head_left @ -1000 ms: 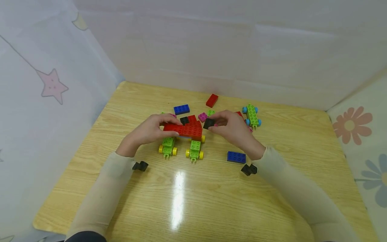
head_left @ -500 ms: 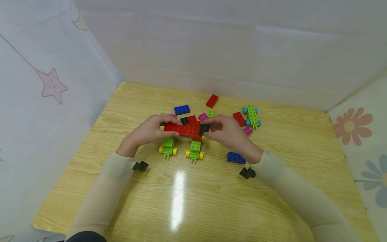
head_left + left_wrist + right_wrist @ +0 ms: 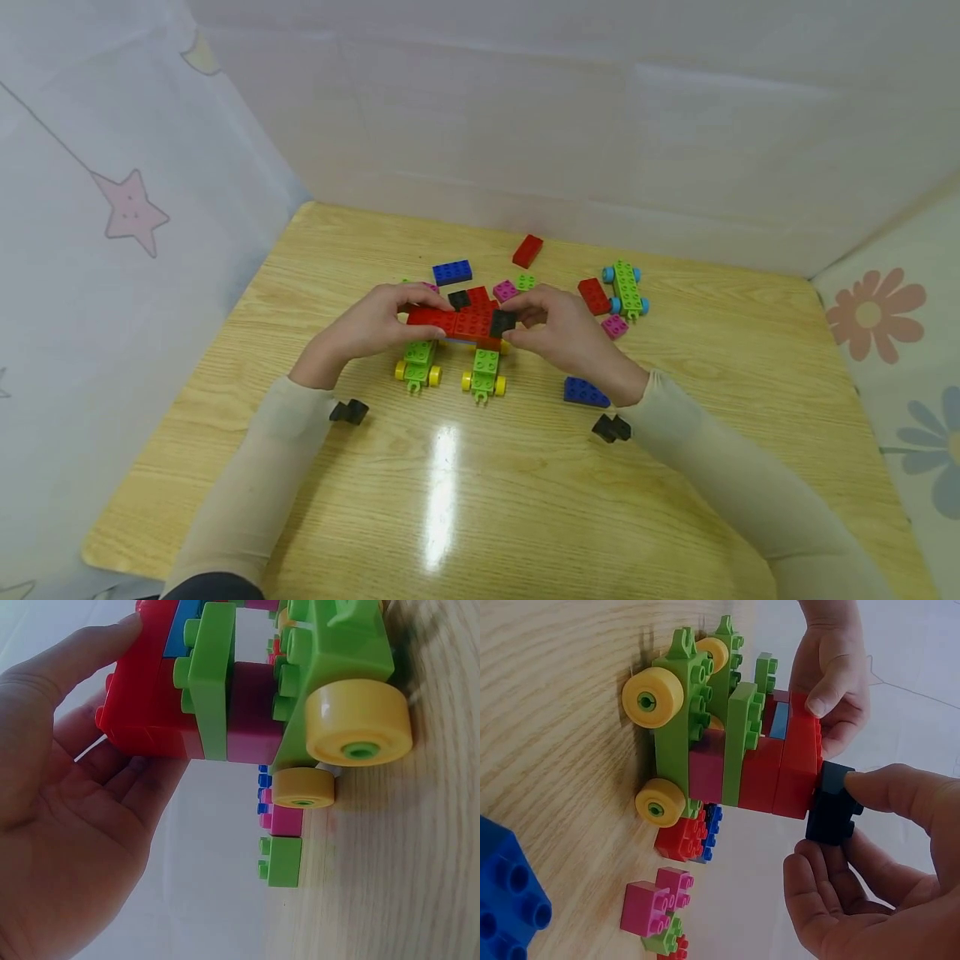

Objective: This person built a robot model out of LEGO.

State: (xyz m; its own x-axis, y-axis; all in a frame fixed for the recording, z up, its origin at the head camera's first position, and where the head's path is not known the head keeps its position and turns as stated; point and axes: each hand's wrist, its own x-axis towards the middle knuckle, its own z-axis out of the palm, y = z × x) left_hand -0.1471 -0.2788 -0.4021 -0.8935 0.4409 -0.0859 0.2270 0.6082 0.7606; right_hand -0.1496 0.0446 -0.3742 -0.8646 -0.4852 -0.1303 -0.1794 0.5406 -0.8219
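A brick vehicle stands on two green wheeled bases point(image 3: 485, 363) with yellow wheels point(image 3: 652, 697). Pink bricks point(image 3: 706, 765), green bricks point(image 3: 212, 682) and a red top layer point(image 3: 472, 323) are stacked above them. My left hand point(image 3: 375, 321) grips the left end of the red bricks point(image 3: 154, 697) between thumb and fingers. At the right end, my right hand point(image 3: 570, 333) pinches a black brick point(image 3: 831, 806) against the top of a red brick; whether its studs are engaged I cannot tell. Another black brick point(image 3: 458, 299) sits behind the red layer, near my left fingertips.
Blue bricks lie behind the vehicle point(image 3: 452, 272) and by my right wrist point(image 3: 585, 392). Farther back is a loose red brick point(image 3: 528, 250). To the right are another red brick point(image 3: 594, 296), a pink brick point(image 3: 615, 326) and a green base with blue wheels point(image 3: 626, 287).
My right hand has moved left, bringing the black brick from beside the vehicle onto the right end of its red top. My left hand keeps its grip in place.
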